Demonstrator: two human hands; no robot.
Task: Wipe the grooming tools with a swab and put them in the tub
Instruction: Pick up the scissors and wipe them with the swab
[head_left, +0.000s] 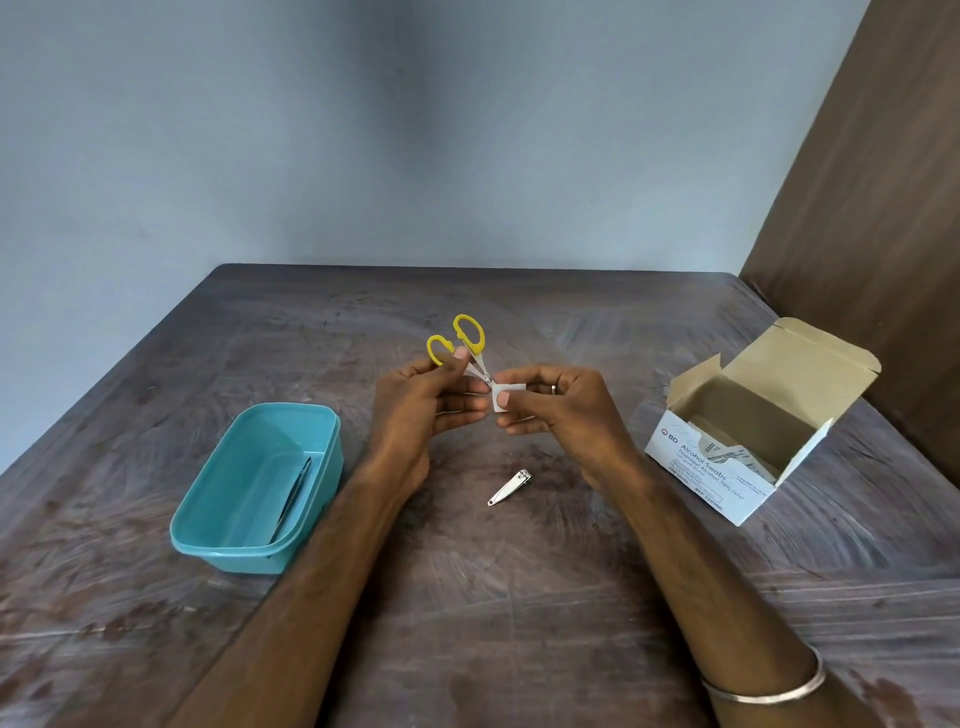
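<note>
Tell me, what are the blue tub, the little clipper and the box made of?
The tub looks like smooth teal plastic, with a soft sheen and rounded moulded corners. The nail clipper seems to be shiny metal, since it is silvery and catches the light. The box appears to be thin cardboard: printed white outside, plain brown inside, with folded flaps.

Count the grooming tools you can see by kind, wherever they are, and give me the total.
Scissors, held in the hands: 1
Nail clipper, on the table: 1
Tweezers, in the tub: 1
Total: 3
</note>
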